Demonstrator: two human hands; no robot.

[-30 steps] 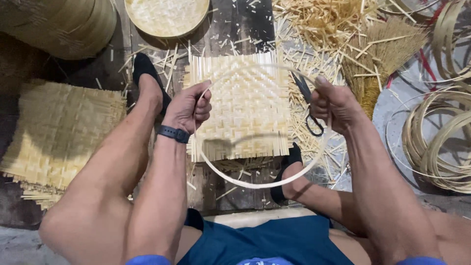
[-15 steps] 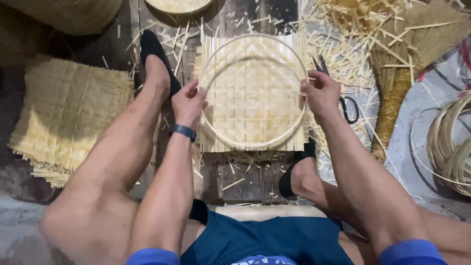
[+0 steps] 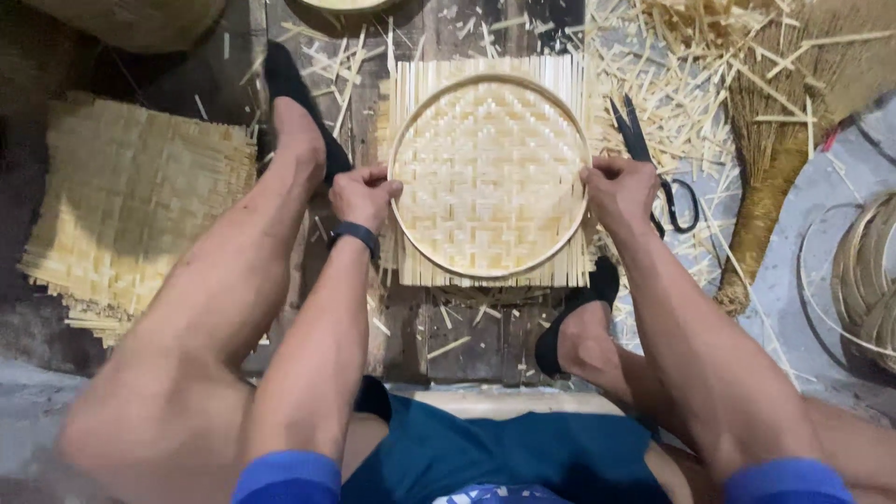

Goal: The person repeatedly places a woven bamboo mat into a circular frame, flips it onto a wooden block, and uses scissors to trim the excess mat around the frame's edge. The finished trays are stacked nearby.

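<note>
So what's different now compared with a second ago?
The round hoop, held up above the mat a second ago, has been brought down flat onto the woven square mat. The right hand has let go of the scissors, which now lie beside the mat, and holds the hoop's right edge. The left hand stays on the hoop's left edge. The stack of mats stayed put.

Round bamboo hoop [image 3: 403, 140] lying flat atop square pale woven mat [image 3: 487, 177], whose loose strip ends are projecting beyond the ring.
</note>
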